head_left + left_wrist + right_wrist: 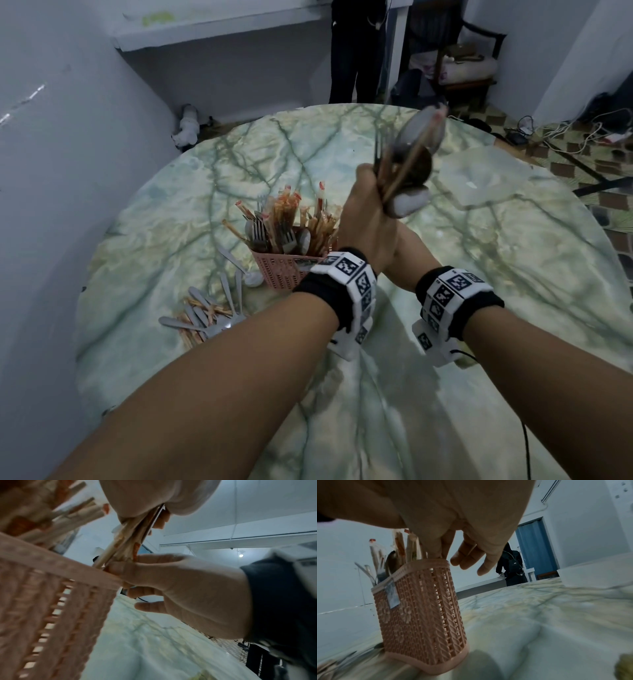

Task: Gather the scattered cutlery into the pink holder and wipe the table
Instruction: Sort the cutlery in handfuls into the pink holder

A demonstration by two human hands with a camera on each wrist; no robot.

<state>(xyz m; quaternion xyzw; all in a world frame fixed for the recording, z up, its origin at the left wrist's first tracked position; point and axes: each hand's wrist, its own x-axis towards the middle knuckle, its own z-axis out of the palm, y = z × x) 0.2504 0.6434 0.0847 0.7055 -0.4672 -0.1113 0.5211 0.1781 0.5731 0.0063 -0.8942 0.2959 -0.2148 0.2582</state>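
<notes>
Forearms crossed low over the marble table.
The left hand gripped a cutlery bundle tightly, apparently bound for the pink holder; the right hand pinched its lower ends beside the rim, probably guiding them in.

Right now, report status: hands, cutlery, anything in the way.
Left hand grips cutlery bundle beside pink holder. Right hand at bundle's lower ends, grip unclear. Loose spoons, chopsticks on table left of holder. Holder already crowded.
</notes>
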